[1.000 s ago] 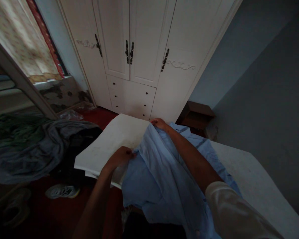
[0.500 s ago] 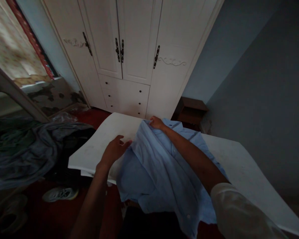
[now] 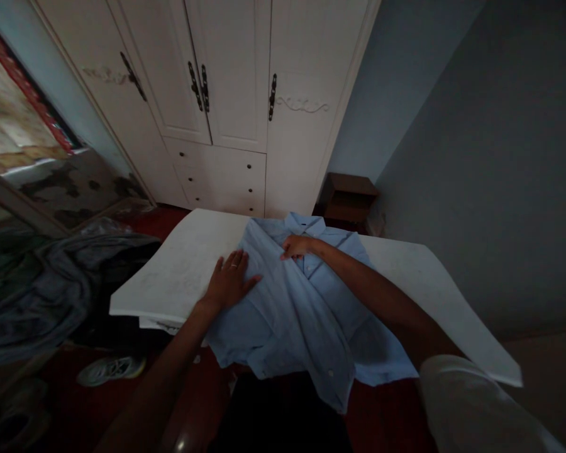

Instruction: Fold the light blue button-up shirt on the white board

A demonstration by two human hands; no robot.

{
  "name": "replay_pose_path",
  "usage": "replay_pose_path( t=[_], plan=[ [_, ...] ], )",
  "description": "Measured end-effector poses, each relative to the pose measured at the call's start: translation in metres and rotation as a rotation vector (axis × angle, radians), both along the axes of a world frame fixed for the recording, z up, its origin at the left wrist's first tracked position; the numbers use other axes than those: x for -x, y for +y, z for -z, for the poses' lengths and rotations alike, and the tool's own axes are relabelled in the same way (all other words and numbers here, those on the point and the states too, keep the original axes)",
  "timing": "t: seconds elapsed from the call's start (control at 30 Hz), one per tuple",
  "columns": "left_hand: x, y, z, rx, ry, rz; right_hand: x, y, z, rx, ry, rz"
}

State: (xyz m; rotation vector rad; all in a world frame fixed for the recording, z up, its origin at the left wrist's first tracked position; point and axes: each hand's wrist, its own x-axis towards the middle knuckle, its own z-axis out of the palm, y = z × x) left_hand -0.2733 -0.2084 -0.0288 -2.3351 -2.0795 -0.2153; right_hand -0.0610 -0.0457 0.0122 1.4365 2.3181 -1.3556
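A light blue button-up shirt [image 3: 283, 314] lies across the white board [image 3: 170, 270], its collar at the far edge and its lower part hanging over the near edge. My left hand [image 3: 229, 280], a ring on one finger, rests flat on the shirt's left side with the fingers stretched out. Below the collar, my right hand [image 3: 296, 246] is closed on the edge of the shirt's front panel. The front lies partly folded over, with diagonal creases and a button showing near the hem.
A white wardrobe [image 3: 226, 170] with dark handles stands behind the board. Beside it is a small brown cabinet [image 3: 351, 196]. Piled clothes [image 3: 51, 283] lie at the left. A shoe [image 3: 110, 370] sits on the red floor below. A grey wall [image 3: 490, 189] rises at the right.
My left hand has come down flat on the shirt's left side. My right hand has moved nearer to me from the far edge, and the collar now shows more fully. The view has shifted right.
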Motion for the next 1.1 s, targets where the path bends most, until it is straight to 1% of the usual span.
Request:
replay_pose_path(
  t=[0.13,0.23,0.33,0.4,0.47,0.57,0.6,0.67,0.73,0.77,0.83,0.9,0.97,1.1],
  plan=[
    [-0.001,0.001,-0.001,0.022,0.04,0.012,-0.005,-0.008,-0.002,-0.103,0.074,0.081],
    [0.0,0.003,-0.002,0.045,0.051,0.017,-0.014,-0.018,-0.01,-0.223,0.134,0.156],
    [0.001,0.004,-0.001,0.065,0.048,0.014,-0.036,-0.037,-0.02,-0.365,0.207,0.234],
    [0.001,0.004,-0.001,0.072,0.044,0.012,-0.059,-0.057,-0.021,-0.414,0.25,0.268],
    [0.0,0.004,-0.001,0.077,0.045,0.011,-0.085,-0.085,-0.016,-0.389,0.277,0.273],
    [-0.001,0.004,-0.002,0.081,0.048,0.003,-0.123,-0.133,0.0,-0.122,0.29,0.268],
    [-0.002,0.004,-0.002,0.083,0.049,-0.002,-0.134,-0.149,0.005,-0.064,0.286,0.268],
    [-0.002,0.004,-0.002,0.074,0.055,-0.007,-0.151,-0.178,0.011,-0.046,0.282,0.321],
    [-0.002,0.005,-0.001,0.063,0.062,-0.002,-0.161,-0.201,0.011,-0.124,0.234,0.338],
    [-0.001,0.005,-0.001,0.058,0.064,0.002,-0.163,-0.209,0.009,-0.18,0.207,0.32],
    [-0.001,0.006,-0.001,0.059,0.066,0.007,-0.163,-0.219,0.004,-0.277,0.146,0.264],
    [-0.001,0.007,-0.002,0.071,0.068,0.0,-0.159,-0.222,0.002,-0.318,0.093,0.219],
    [-0.001,0.007,-0.003,0.085,0.067,-0.008,-0.156,-0.219,0.003,-0.303,0.088,0.188],
    [-0.003,0.007,-0.004,0.082,0.057,-0.005,-0.16,-0.212,0.007,-0.214,0.214,0.144]
  ],
)
